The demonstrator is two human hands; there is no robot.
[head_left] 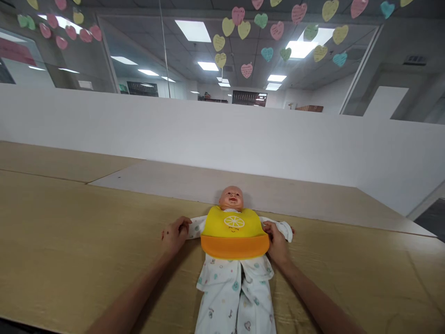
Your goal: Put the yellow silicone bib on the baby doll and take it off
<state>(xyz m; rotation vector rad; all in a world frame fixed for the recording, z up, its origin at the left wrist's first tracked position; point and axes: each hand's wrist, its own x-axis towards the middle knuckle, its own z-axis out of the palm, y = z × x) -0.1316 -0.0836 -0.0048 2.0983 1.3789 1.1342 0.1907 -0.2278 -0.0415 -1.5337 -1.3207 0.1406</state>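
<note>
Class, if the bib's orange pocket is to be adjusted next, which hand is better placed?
Probably the right hand: it is close beside the orange pocket, while the left hand is farther out, at a sleeve of the baby doll.

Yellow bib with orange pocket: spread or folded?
Spread. The yellow bib lies across the white-clothed baby doll, citrus print and orange pocket both showing in full.

Passage over tabletop (86, 232) either side; doll (231, 198) blocks middle, sleeves (196, 227) outspread; white wall (222, 134) closes far side.

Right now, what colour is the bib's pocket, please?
The pocket is orange, as the head view shows.
</note>
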